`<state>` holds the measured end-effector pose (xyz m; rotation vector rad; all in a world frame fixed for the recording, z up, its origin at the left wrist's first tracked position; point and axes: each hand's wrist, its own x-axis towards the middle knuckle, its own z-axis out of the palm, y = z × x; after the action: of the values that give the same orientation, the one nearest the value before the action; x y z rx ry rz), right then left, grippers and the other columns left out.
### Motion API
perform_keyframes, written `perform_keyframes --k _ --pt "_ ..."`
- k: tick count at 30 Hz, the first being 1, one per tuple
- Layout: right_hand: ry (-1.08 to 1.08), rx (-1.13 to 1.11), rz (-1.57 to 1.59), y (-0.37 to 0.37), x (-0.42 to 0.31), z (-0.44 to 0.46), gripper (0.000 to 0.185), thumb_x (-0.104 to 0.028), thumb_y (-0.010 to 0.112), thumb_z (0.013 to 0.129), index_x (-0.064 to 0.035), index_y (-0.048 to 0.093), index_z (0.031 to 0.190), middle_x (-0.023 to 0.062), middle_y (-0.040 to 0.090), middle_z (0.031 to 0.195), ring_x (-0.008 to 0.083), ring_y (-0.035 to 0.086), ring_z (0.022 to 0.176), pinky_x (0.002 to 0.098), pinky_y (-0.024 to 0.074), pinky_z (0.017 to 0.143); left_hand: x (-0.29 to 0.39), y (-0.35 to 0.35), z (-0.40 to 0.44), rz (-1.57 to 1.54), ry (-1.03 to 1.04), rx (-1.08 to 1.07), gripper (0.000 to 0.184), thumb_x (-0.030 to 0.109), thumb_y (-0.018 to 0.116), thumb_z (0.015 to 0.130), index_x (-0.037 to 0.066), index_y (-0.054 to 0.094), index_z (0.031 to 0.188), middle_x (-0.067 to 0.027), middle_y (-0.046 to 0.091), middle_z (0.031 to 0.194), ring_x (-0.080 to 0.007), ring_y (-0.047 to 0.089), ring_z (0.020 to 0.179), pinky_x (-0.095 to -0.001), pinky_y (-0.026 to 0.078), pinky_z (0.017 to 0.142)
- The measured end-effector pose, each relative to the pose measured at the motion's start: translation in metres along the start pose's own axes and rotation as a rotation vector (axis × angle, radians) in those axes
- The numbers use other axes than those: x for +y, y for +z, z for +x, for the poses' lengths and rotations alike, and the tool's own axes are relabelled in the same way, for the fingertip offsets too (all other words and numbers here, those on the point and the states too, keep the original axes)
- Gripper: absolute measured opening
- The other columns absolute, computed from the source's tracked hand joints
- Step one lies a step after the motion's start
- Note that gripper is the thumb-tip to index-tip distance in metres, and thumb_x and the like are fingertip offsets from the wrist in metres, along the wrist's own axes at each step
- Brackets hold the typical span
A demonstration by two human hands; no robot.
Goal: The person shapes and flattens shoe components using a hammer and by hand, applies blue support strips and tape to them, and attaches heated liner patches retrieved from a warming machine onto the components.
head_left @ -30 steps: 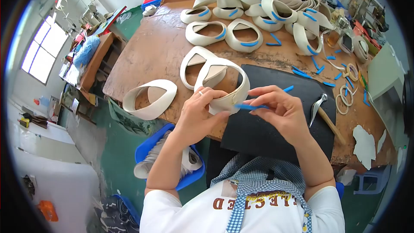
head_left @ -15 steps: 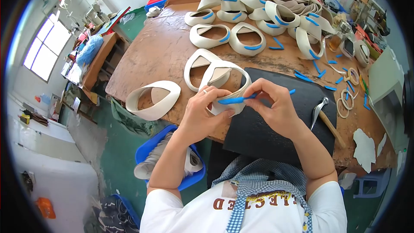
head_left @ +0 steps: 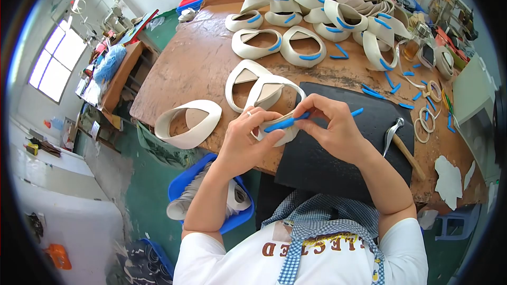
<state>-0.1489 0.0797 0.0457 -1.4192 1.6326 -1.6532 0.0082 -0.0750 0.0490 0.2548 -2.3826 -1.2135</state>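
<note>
A cream ring-shaped piece (head_left: 288,85) is held at its near edge by my left hand (head_left: 245,140), thumb in front and fingers over the rim. A blue strip (head_left: 280,125) lies along that near edge, its left end beside my left thumb. My right hand (head_left: 330,126) pinches the strip's right part between thumb and index finger. Another blue strip (head_left: 357,112) sticks out past the back of my right hand; how it is held is hidden. Behind the held piece lies a second cream piece (head_left: 232,87), and a third (head_left: 193,125) rests to the left.
A black mat (head_left: 338,163) lies under my right forearm, with a hammer (head_left: 404,150) at its right. Cream pieces with blue strips (head_left: 303,47) and loose blue strips (head_left: 374,94) lie farther back. A blue basket (head_left: 245,220) stands below the table's front edge.
My right hand has moved left, bringing the blue strip from beside the cream piece onto its near edge. Its fingertips now press on the strip. My left hand keeps its hold.
</note>
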Motion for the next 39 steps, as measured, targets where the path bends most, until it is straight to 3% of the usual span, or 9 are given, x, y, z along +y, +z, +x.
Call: perform_keyframes --k 20,23,25,28,31,34,36,37,39 --pt "0.049 0.111 0.127 -0.002 0.018 -0.004 0.011 0.003 0.070 0.087 0.0012 0.070 0.098 0.0073 0.064 0.093 0.0128 0.067 0.083 0.0271 0.0553 0.077 -0.003 -0.002 0.000 0.011 0.086 -0.002 0.021 -0.001 0.073 0.079 -0.002 0.070 0.100 -0.0057 0.062 0.081 -0.0177 0.051 0.075 -0.0300 0.043 0.068" --pt "-0.164 0.113 -0.231 -0.009 0.007 -0.006 0.042 0.002 0.076 0.077 -0.0068 0.066 0.118 0.0112 0.056 0.121 0.0261 0.057 0.113 0.0371 0.0498 0.096 -0.008 -0.006 -0.001 0.023 0.214 -0.055 0.023 -0.005 0.073 0.073 -0.003 0.071 0.096 -0.0071 0.064 0.083 -0.0207 0.053 0.076 -0.0330 0.044 0.069" --pt "-0.419 0.015 -0.330 -0.015 0.007 -0.009 0.035 -0.002 0.075 0.078 -0.0092 0.068 0.111 0.0119 0.056 0.129 0.0327 0.052 0.121 0.0462 0.0379 0.109 -0.004 -0.012 -0.007 -0.002 0.214 -0.120 0.024 -0.001 0.075 0.068 -0.002 0.072 0.092 -0.0086 0.065 0.082 -0.0214 0.056 0.079 -0.0337 0.044 0.069" --pt "-0.468 -0.184 -0.207 -0.016 0.007 -0.025 0.008 -0.004 0.066 0.086 -0.0073 0.061 0.091 0.0042 0.064 0.101 0.0260 0.062 0.100 0.0481 0.0374 0.111 0.013 -0.012 -0.012 0.041 0.313 -0.190 0.025 0.010 0.080 0.066 0.000 0.073 0.087 -0.0085 0.065 0.075 -0.0231 0.059 0.073 -0.0330 0.045 0.067" --pt "-0.484 -0.198 -0.115 -0.022 0.003 -0.043 0.011 -0.008 0.069 0.085 -0.0071 0.062 0.095 0.0048 0.062 0.099 0.0268 0.061 0.099 0.0488 0.0376 0.111 0.029 -0.010 -0.020 0.079 0.376 -0.217 0.030 0.022 0.082 0.068 -0.001 0.071 0.084 -0.0073 0.064 0.071 -0.0209 0.055 0.065 -0.0332 0.042 0.064" --pt "-0.222 -0.192 0.089 -0.029 -0.022 -0.062 0.017 -0.012 0.072 0.084 -0.0054 0.063 0.097 0.0050 0.063 0.099 0.0282 0.061 0.099 0.0498 0.0381 0.110 0.039 0.004 -0.016 0.113 0.389 -0.236 0.033 0.027 0.082 0.067 0.000 0.072 0.084 -0.0069 0.066 0.072 -0.0233 0.057 0.066 -0.0338 0.044 0.062" --pt "-0.267 -0.174 -0.172 -0.031 -0.022 -0.068 0.020 -0.014 0.074 0.084 -0.0045 0.064 0.099 0.0057 0.064 0.098 0.0292 0.062 0.097 0.0496 0.0391 0.109 0.045 0.014 -0.010 0.098 0.432 -0.210 0.040 0.034 0.083 0.065 0.002 0.074 0.086 -0.0073 0.069 0.077 -0.0259 0.061 0.069 -0.0342 0.045 0.058" --pt "-0.316 -0.186 -0.274 -0.029 -0.019 -0.067 0.022 -0.015 0.075 0.084 -0.0040 0.064 0.100 0.0060 0.064 0.098 0.0296 0.062 0.097 0.0495 0.0395 0.108 0.052 0.009 -0.005 0.083 0.327 -0.331 0.045 0.038 0.085 0.065 0.003 0.074 0.090 -0.0084 0.071 0.081 -0.0257 0.064 0.072 -0.0323 0.047 0.058" --pt "-0.270 -0.242 -0.236 -0.042 -0.018 -0.071 0.033 -0.010 0.079 0.077 -0.0061 0.064 0.105 0.0109 0.063 0.099 0.0330 0.059 0.100 0.0440 0.0454 0.094 0.053 0.012 -0.007 -0.109 0.065 -0.166 0.074 0.053 0.087 0.056 0.002 0.071 0.108 -0.0072 0.071 0.093 -0.0193 0.066 0.079 -0.0273 0.049 0.061"
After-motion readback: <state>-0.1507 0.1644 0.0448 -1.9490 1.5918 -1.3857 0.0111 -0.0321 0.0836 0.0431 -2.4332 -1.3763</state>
